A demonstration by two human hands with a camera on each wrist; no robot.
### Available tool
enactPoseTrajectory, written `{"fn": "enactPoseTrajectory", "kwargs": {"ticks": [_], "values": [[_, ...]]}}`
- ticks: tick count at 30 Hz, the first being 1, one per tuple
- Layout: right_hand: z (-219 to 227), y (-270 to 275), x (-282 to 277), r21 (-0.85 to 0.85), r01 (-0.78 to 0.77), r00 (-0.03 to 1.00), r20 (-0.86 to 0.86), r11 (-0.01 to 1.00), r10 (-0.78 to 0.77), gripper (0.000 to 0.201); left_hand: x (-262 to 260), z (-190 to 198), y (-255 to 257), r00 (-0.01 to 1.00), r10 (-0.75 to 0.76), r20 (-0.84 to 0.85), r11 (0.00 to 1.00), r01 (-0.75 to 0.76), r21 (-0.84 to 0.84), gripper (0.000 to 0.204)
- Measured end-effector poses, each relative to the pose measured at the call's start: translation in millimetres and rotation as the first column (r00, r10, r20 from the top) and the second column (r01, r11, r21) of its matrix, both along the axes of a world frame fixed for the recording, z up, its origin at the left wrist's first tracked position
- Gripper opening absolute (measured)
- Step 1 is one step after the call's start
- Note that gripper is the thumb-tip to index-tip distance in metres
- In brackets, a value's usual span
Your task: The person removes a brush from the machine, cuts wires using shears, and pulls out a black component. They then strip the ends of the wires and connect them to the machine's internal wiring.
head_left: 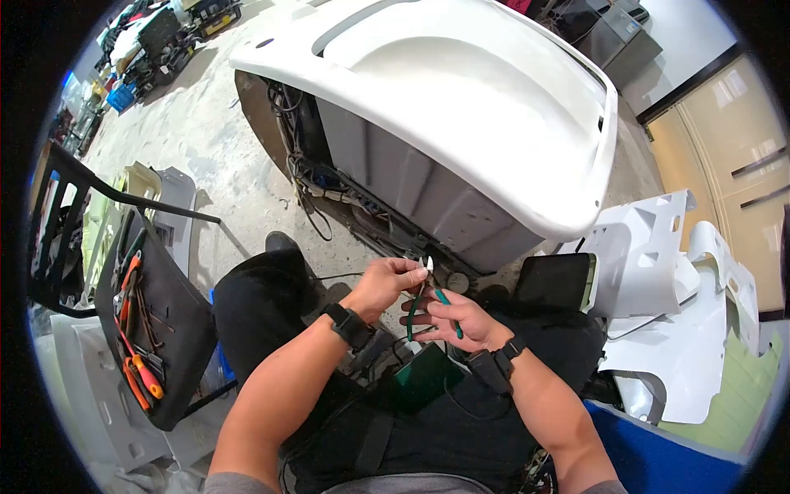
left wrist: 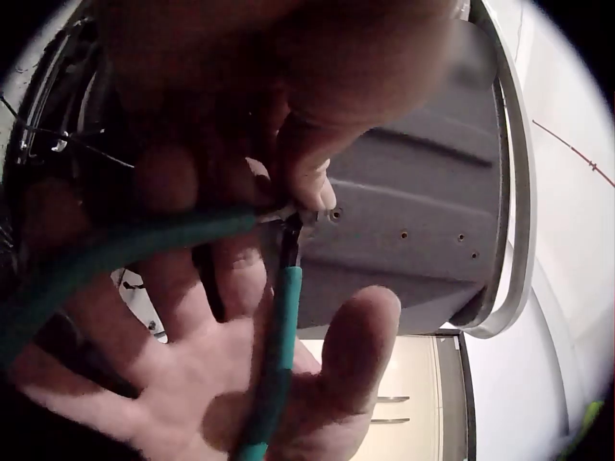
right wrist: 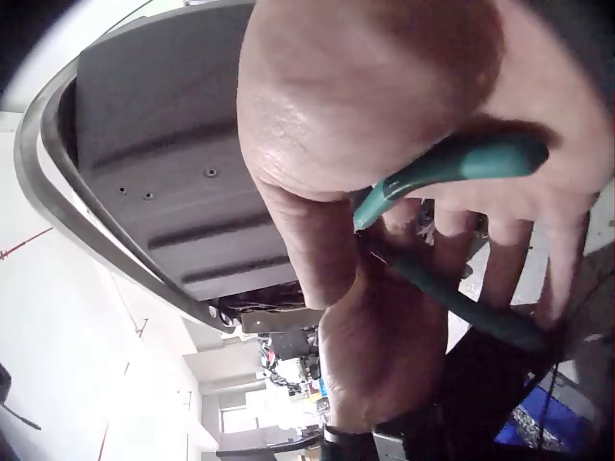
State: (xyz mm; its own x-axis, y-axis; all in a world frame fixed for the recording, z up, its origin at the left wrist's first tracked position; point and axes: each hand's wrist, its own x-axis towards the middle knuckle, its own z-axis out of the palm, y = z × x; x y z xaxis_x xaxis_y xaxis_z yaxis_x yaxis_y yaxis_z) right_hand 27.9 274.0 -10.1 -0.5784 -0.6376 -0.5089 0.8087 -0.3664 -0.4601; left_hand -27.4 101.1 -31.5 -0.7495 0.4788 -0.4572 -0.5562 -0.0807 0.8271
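Observation:
A pair of green-handled pliers (head_left: 441, 296) is held between the two hands, in front of the body, with its handles spread apart. My left hand (head_left: 383, 284) pinches the head of the pliers between thumb and fingers. Under the handles lies my right hand (head_left: 473, 319), palm up; the left wrist view shows its fingers extended and the green handles (left wrist: 287, 317) crossing the palm. From the right side, one handle (right wrist: 471, 163) runs over the palm below the thumb. The left fingers partly hide the pliers' head.
Ahead stands a large white-topped vehicle body part (head_left: 494, 90) with a grey side and hanging wires (head_left: 288, 123). A black chair (head_left: 156, 288) at the left bears pliers and screwdrivers (head_left: 146, 375). White plastic panels (head_left: 642, 255) and a blue bin (head_left: 650, 453) are at the right.

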Motion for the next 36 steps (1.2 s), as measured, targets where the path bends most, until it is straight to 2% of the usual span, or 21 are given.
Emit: {"fn": "enactPoseTrajectory", "kwargs": {"ticks": [4, 6, 8, 9, 10, 11, 12, 13, 15, 16, 18, 20, 21, 22, 23, 25, 28, 30, 32, 34, 36], "values": [[-11, 3, 3, -0.034, 0.004, 1.0, -0.011, 0.999, -0.005, 0.035, -3, 4, 2, 0.996, -0.062, 0.064, 0.998, 0.062, 0.002, 0.021], [-12, 1, 1, 0.114, 0.077, 0.997, 0.005, 0.99, -0.078, 0.029, -5, -1, 4, 0.996, -0.027, 0.085, 0.998, 0.031, -0.049, 0.028], [-3, -1, -2, 0.147, 0.078, 0.997, 0.0, 0.986, -0.079, 0.027, -10, -4, 1, 0.992, -0.039, 0.117, 0.997, 0.047, -0.068, 0.032], [-8, 1, -1, 0.221, 0.062, 0.998, -0.045, 0.973, -0.054, 0.025, -11, 0, -1, 0.994, -0.013, 0.107, 0.997, 0.021, -0.076, 0.032], [-1, -1, -1, 0.25, 0.061, 0.996, -0.073, 0.966, -0.044, 0.025, -12, 4, -1, 0.994, 0.082, 0.078, 0.991, -0.073, -0.115, 0.033], [-2, 0, 0, 0.349, 0.066, 0.986, -0.17, 0.935, -0.006, 0.023, -13, 7, -1, 0.984, 0.172, 0.046, 0.975, -0.164, -0.147, 0.034], [1, -3, 0, 0.441, 0.085, 0.965, -0.261, 0.893, 0.037, 0.022, -16, 8, -3, 0.982, 0.183, 0.037, 0.974, -0.176, -0.145, 0.034], [5, -5, 0, 0.441, 0.077, 0.962, -0.268, 0.894, 0.049, 0.022, -19, 6, -5, 0.952, 0.294, -0.082, 0.944, -0.303, -0.134, 0.034], [21, -10, 2, 0.411, 0.308, 0.809, -0.588, 0.858, -0.009, 0.02, -28, 5, -13, 0.857, 0.44, -0.268, 0.871, -0.48, -0.104, 0.033], [29, -11, 2, 0.412, 0.305, 0.807, -0.59, 0.859, -0.004, 0.02, -34, 7, -19, 0.854, 0.445, -0.27, 0.869, -0.485, -0.101, 0.033], [41, -5, -1, 0.438, 0.574, 0.562, -0.825, 0.692, 0.055, 0.018, -50, 13, -33, 0.75, 0.589, -0.302, 0.785, -0.619, -0.006, 0.032], [41, 7, -10, 0.416, 0.707, 0.397, -0.903, 0.572, 0.165, 0.014, -67, 25, -45, 0.667, 0.672, -0.323, 0.712, -0.701, 0.034, 0.033], [45, 11, -13, 0.423, 0.715, 0.407, -0.899, 0.557, 0.16, 0.014, -75, 34, -51, 0.626, 0.675, -0.39, 0.687, -0.726, 0.025, 0.034], [50, 14, -15, 0.43, 0.723, 0.417, -0.896, 0.541, 0.153, 0.014, -84, 38, -56, 0.59, 0.717, -0.37, 0.659, -0.747, 0.087, 0.036], [53, 15, -18, 0.431, 0.727, 0.415, -0.896, 0.535, 0.157, 0.014, -94, 38, -61, 0.544, 0.719, -0.433, 0.623, -0.78, 0.054, 0.039], [59, 18, -21, 0.564, 0.688, 0.458, -0.826, 0.457, 0.329, 0.012, -112, 39, -72, 0.49, 0.715, -0.498, 0.587, -0.808, 0.048, 0.043], [75, 25, -35, 0.66, 0.623, 0.497, -0.749, 0.42, 0.439, 0.011, -135, 44, -89, 0.445, 0.737, -0.508, 0.574, -0.809, 0.125, 0.049], [74, 28, -38, 0.66, 0.623, 0.499, -0.749, 0.421, 0.436, 0.013, -142, 56, -94, 0.43, 0.785, -0.446, 0.57, -0.784, 0.247, 0.049], [73, 31, -38, 0.643, 0.638, 0.477, -0.762, 0.423, 0.438, 0.015, -141, 74, -94, 0.472, 0.774, -0.422, 0.616, -0.715, 0.33, 0.049], [71, 34, -40, 0.639, 0.63, 0.499, -0.769, 0.441, 0.4, 0.016, -147, 73, -94, 0.504, 0.77, -0.391, 0.635, -0.658, 0.404, 0.044], [67, 38, -41, 0.609, 0.634, 0.515, -0.792, 0.477, 0.328, 0.014, -146, 74, -92, 0.523, 0.748, -0.408, 0.662, -0.639, 0.392, 0.037]]}}
